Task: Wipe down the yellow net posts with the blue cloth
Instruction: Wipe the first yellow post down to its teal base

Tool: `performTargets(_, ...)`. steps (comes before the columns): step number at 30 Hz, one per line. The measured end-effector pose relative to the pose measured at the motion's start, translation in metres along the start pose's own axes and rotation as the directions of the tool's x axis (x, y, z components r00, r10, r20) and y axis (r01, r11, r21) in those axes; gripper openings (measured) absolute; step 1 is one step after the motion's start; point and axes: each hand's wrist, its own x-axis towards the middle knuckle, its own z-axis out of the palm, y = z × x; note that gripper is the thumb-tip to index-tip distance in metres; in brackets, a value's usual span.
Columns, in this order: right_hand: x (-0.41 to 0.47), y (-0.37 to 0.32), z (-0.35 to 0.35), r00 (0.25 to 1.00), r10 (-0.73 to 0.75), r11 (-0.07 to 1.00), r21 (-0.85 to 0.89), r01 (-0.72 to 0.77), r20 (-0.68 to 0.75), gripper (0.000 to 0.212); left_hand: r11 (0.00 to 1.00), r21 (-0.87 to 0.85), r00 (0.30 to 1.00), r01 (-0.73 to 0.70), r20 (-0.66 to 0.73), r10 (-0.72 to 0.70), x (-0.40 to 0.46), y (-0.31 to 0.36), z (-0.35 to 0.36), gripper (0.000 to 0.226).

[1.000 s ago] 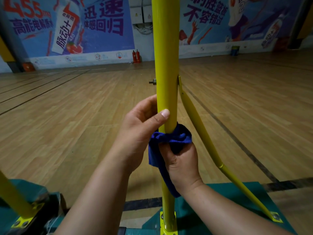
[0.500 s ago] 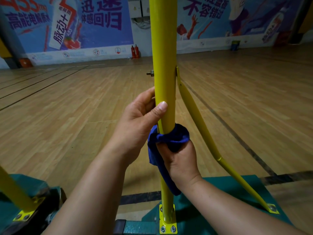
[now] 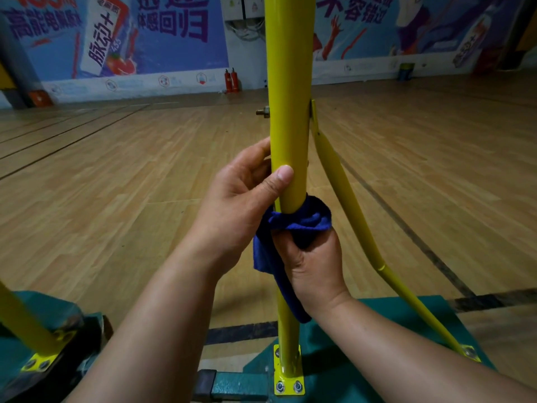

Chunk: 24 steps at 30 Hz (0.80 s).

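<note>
Post: I've got the yellow net post (image 3: 289, 82) dead centre, upright, bolted at its foot plate to the green base (image 3: 406, 330).
Cloth: blue cloth (image 3: 302, 221) wrapped round the post approx. mid-lower section, w/ a loose tail hanging down beside the post.
R hand: my right hand (image 3: 312, 269) is clenched on the cloth from below, squeezing it against the post.
L hand: left hand (image 3: 241, 199) grasps the bare post just above the cloth, thumb across the front, fingers behind; steadying it, I'd say.
Brace: diagonal yellow brace (image 3: 345, 199) runs from the bolt point down to the base corner, right of the cloth, not touched.
Other post: 2nd yellow tube (image 3: 23, 318) at bottom left, no cloth near it.
Progress: mid-wipe on this post, I reckon. Can't tell which stretches are already clean; no visible diff in the paint.
Left to do: prob. the section below the cloth to the foot, the brace, plus the other tube.
</note>
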Motion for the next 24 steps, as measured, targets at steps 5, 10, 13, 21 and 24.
performTargets(5,-0.008,0.014,-0.004,0.998,0.057,0.998,-0.002,-0.057,0.009,0.029,1.000,0.019,1.000,-0.001,0.003,0.001,0.001,-0.001,0.000,0.059)
performTargets(10,-0.009,0.013,-0.001,0.997,0.075,0.997,0.025,-0.074,-0.024,0.041,1.000,0.012,1.000,-0.009,-0.007,0.009,0.000,0.000,0.001,0.060)
performTargets(13,-0.006,0.009,-0.001,0.997,0.073,0.997,0.012,-0.073,-0.029,0.054,1.000,0.001,1.000,-0.014,-0.007,0.014,0.000,0.001,0.002,0.058)
performTargets(21,0.008,-0.009,0.002,0.999,-0.013,0.997,-0.079,0.009,-0.047,0.049,0.999,-0.030,1.000,-0.021,0.010,0.021,0.002,0.000,0.000,0.057)
performTargets(24,0.009,-0.011,0.003,0.998,-0.028,0.995,-0.094,0.023,-0.052,0.046,0.999,-0.043,1.000,-0.026,0.012,0.027,0.003,-0.002,-0.002,0.057)
